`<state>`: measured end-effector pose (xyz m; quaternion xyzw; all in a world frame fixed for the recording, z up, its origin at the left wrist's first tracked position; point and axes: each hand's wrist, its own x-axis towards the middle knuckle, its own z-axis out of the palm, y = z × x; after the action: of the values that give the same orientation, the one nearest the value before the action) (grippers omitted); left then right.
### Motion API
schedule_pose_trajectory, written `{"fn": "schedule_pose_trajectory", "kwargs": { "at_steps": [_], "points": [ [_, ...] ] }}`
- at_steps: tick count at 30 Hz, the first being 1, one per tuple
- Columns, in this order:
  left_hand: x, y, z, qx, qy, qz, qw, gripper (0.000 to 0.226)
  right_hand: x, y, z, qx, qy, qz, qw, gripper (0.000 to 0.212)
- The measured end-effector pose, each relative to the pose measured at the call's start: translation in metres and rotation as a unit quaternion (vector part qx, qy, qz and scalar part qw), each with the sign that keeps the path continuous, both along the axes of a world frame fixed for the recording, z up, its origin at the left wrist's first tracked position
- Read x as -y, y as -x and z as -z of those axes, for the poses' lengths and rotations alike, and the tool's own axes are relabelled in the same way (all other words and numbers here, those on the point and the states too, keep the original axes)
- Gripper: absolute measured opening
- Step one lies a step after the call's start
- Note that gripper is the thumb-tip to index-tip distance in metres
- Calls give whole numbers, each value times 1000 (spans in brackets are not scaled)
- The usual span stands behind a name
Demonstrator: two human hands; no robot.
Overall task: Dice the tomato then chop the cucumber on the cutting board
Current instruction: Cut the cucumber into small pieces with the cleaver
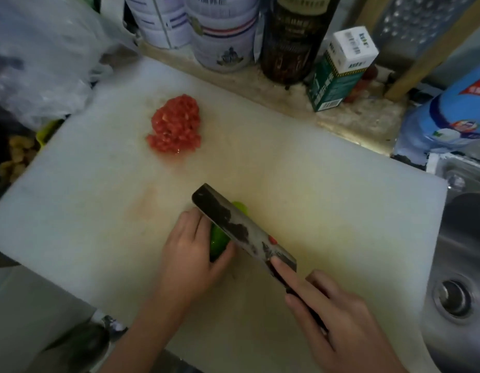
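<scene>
Since the tomato (175,125) already sits diced in a red pile at the far side of the cutting board (314,170), the left hand (190,254) curls its fingers (191,224) around the cucumber (218,240) nearer the front to stop it rolling, while the right hand (338,319) grips the knife (233,224) to chop.

The left hand (190,254) and right hand (338,313) are bare. Behind the left grip runs a bare forearm (136,337). The nails (276,262) are short.

head view, steeply downward, close over cutting board (99,184)
</scene>
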<state>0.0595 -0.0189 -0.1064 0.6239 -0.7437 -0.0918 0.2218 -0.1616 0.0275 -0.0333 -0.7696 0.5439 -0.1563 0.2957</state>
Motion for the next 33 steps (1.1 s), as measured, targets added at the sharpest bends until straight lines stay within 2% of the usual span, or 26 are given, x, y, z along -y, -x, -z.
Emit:
{"fn": "schedule_pose_trajectory", "kwargs": {
  "at_steps": [5, 7, 9, 11, 14, 17, 20, 23, 26, 30, 33],
  "points": [
    [-1, -2, -9, -63, -61, 18, 996, 52, 3, 1, -7, -54, 9, 12, 998, 42],
    [1, -6, -21, -119, -70, -16, 990, 49, 9, 3, -9, -77, 18, 9, 997, 43],
    [6, -14, -38, -155, -19, -64, 986, 41, 17, 3, -15, -97, 32, 8, 995, 44],
    [18, -20, -54, -131, 49, -70, 988, 35, 26, -1, -21, -115, 54, -6, 992, 44],
    [48, -23, -66, -74, 92, 66, 991, 31, 44, -12, -30, -143, 96, -44, 984, 42],
    [81, -21, -71, -58, 42, 188, 980, 38, 62, -29, -34, -163, 131, -81, 975, 40],
    [108, -26, -72, -84, -13, 221, 972, 40, 78, -45, -36, -178, 157, -105, 966, 40],
    [129, -37, -70, -98, -30, 233, 967, 19, 93, -57, -36, -194, 170, -119, 959, 40],
    [148, -52, -65, -111, -49, 221, 968, 13, 106, -66, -32, -199, 184, -129, 954, 33],
    [170, -75, -58, -159, -107, 109, 975, 7, 120, -72, -26, -215, 184, -139, 949, 33],
    [179, -89, -53, -179, -38, 34, 983, 11, 126, -73, -24, -210, 174, -115, 955, 43]
  ]
}}
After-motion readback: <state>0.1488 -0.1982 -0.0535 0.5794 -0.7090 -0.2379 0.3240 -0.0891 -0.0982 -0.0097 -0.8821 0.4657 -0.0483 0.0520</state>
